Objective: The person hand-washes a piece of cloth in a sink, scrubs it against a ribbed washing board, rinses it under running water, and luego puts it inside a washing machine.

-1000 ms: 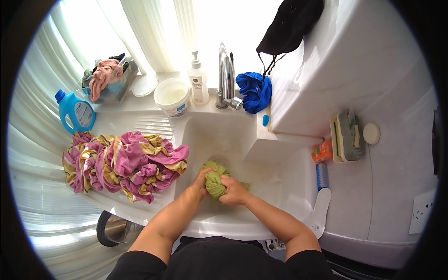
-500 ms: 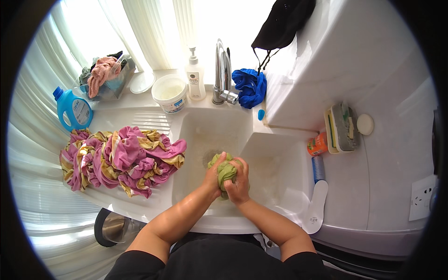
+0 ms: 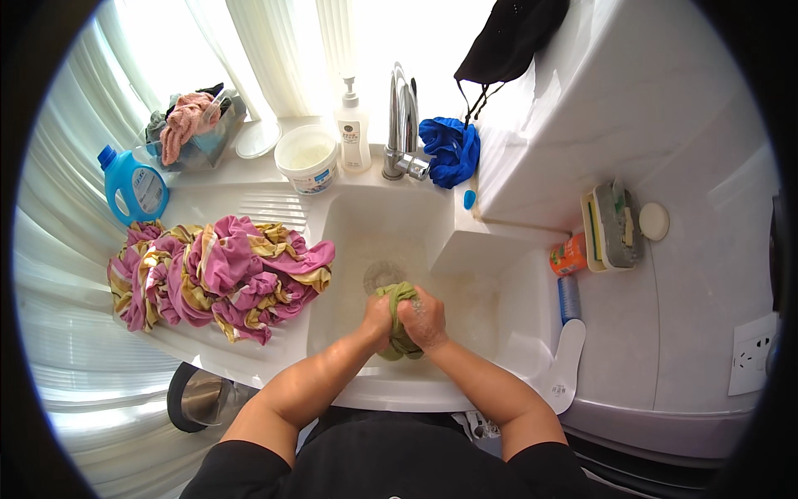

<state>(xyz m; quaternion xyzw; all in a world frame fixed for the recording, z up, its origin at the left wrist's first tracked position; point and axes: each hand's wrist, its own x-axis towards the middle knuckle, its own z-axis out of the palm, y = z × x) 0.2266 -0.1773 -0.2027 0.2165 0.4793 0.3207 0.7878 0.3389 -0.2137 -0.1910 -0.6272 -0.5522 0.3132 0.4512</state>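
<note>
Both hands are low over the white sink (image 3: 382, 223), gripping a bunched, wet-looking green cloth (image 3: 401, 293). My left hand (image 3: 379, 322) is closed on its left side. Opposite it, my right hand (image 3: 425, 319) is wrapped round the right side, with suds on its back. Part of the cloth hangs below the two fists, near the drain (image 3: 384, 275). On the ribbed board to the left lies a heap of pink and yellow striped fabric (image 3: 224, 279), touched by neither hand.
Behind the sink stand a chrome faucet (image 3: 402, 125), white pump bottle (image 3: 352, 137), white tub (image 3: 307, 162) and crumpled blue cloth (image 3: 450, 152). A blue detergent jug (image 3: 136, 187) is at far left. Along the right edge are a brush (image 3: 567, 366), an orange container (image 3: 568, 254) and a sponge holder (image 3: 613, 229).
My hands have moved slightly nearer to me, drawing together on the green cloth. More of the cloth now hangs below them, and more of the drain shows.
</note>
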